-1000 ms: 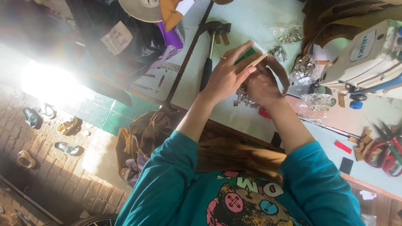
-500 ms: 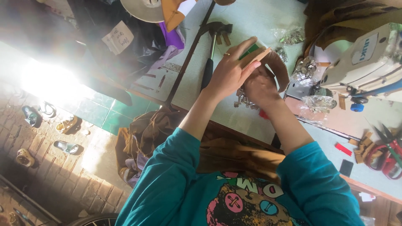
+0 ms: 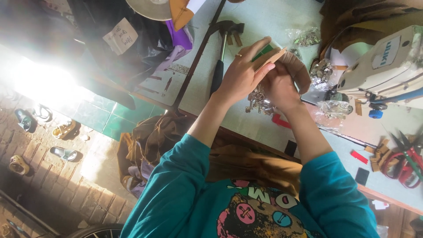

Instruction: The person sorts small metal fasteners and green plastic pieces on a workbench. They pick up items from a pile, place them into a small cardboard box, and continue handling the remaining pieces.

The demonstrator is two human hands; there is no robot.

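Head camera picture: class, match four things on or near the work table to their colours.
Things:
1. hammer
2. sewing machine
3. scissors
4. folded piece held in both hands

Colours:
A. red handles
B. brown
C. white body
D. dark head, black grip

Pairs: 1-D, 2-C, 3-A, 4-B.

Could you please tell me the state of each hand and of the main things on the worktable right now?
Left hand: raised, gripping the tan leather strip.
Right hand: closed round the same strip.
Tan leather strip: curved, held off the table.
Black-handled hammer: lying flat, untouched.
Red-handled scissors: lying on the table.
White sewing machine: standing, unattended.
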